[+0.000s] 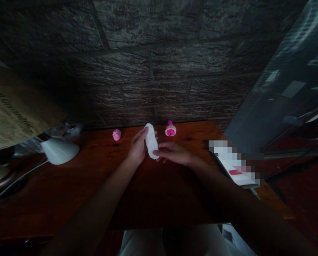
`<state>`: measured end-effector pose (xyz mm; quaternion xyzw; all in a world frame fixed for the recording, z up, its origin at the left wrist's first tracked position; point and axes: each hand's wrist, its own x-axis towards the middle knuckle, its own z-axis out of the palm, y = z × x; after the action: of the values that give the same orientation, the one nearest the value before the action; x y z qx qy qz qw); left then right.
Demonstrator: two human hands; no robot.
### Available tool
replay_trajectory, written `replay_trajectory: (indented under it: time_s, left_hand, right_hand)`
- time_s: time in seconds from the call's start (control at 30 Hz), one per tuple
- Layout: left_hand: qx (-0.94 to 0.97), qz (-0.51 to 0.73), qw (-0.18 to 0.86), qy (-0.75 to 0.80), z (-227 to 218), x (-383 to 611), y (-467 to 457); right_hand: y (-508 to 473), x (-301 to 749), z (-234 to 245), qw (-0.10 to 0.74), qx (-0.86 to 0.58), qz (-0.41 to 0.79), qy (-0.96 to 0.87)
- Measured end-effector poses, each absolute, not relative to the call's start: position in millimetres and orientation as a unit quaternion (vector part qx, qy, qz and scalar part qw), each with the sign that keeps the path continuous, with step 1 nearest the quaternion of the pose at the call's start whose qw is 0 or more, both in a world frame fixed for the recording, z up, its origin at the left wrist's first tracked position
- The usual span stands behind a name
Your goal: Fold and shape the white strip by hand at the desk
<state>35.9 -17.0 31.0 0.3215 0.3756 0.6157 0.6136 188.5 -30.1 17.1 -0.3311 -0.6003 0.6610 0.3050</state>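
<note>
Dim domestic room, probably a home desk corner: red-brown wooden worktop (68, 185) against a stone-patterned wall (159, 53), white desk lamp (60, 151) left, glass pane (289, 81) right.

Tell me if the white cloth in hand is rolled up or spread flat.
Rolled up: the white cloth is a narrow roll, left hand gripping it, right hand pinching its lower end.

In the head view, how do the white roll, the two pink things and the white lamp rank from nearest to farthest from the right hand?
1. white roll, pinched by the right hand.
2. pink cup, just behind that hand.
3. pink ball, leftward, past the left hand.
4. white lamp, far left.
</note>
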Motion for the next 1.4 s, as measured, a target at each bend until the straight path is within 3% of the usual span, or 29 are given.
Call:
replay_trajectory:
  time_s: [0.4,1.4]
  left_hand:
    - [0.345,0.544,0.672,0.365,31,38,-20]
    - [0.412,0.553,0.620,0.373,19,37,-18]
  right_hand:
    - [-28,188,16,0.342,-0.359,0.656,-0.569]
    - [-34,186,28,0.307,-0.409,0.602,-0.613]
